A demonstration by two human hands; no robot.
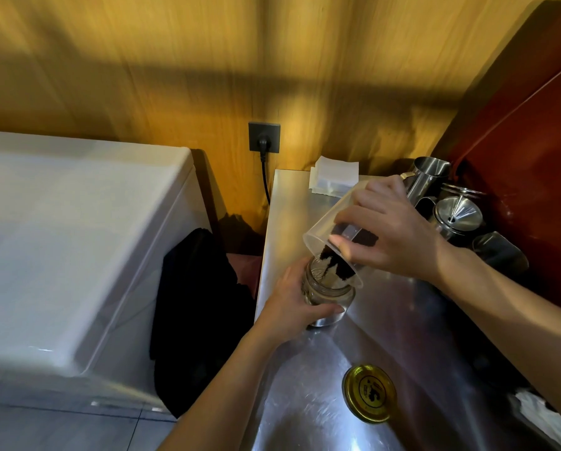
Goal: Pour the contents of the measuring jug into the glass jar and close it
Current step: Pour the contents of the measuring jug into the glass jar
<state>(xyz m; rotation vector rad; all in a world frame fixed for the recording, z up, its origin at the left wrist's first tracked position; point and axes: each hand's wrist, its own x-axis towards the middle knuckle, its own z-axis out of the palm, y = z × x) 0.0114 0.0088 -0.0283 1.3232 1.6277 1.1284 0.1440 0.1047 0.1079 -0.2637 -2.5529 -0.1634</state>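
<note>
My right hand point(390, 229) grips a clear plastic measuring jug point(329, 222), tipped steeply with its rim down over the mouth of a glass jar point(331, 292). Dark grounds point(333, 263) slide from the jug's lip into the jar. My left hand point(292, 302) wraps around the jar's left side and holds it upright on the steel counter point(305, 385). The jar's gold lid point(369, 393) lies flat on the counter near the front, apart from both hands.
Steel pitchers point(427, 177) and a metal funnel point(458, 214) crowd the counter's back right, against a red wall. White paper filters point(334, 175) lie at the back. A white appliance point(77, 239) stands left, dark cloth point(197, 314) hangs in the gap. A wall socket point(264, 137) holds a plugged cord.
</note>
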